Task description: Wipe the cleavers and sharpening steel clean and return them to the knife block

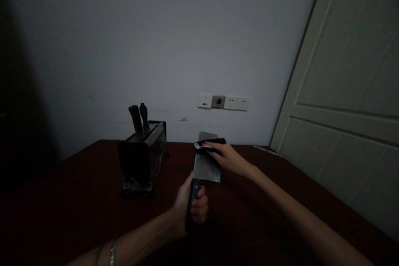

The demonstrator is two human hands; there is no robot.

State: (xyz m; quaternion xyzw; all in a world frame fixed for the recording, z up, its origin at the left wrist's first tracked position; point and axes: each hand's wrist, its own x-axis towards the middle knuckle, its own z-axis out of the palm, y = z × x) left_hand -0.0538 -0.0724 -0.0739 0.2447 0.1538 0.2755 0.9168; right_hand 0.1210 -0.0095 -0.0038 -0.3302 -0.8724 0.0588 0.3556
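Observation:
My left hand [190, 205] is wrapped round the black handle of a cleaver [206, 169], whose broad metal blade points away from me. Against the blade's flat face, my right hand [229, 158] presses a dark cloth [215, 144] with a pale edge showing at its left end. The cloth covers a band across the blade, and the blade's far end shows beyond it. To the left stands a knife block [146, 153], dark and box-shaped, with two black knife handles [139, 118] sticking up from its top.
All this is at a dark red table [249, 216]. A pale wall [156, 50] rises behind it, with a row of sockets and switches [222, 102]. At the right is a white panelled door [346, 104]. Something thin and flat [267, 150] lies near the table's far right edge.

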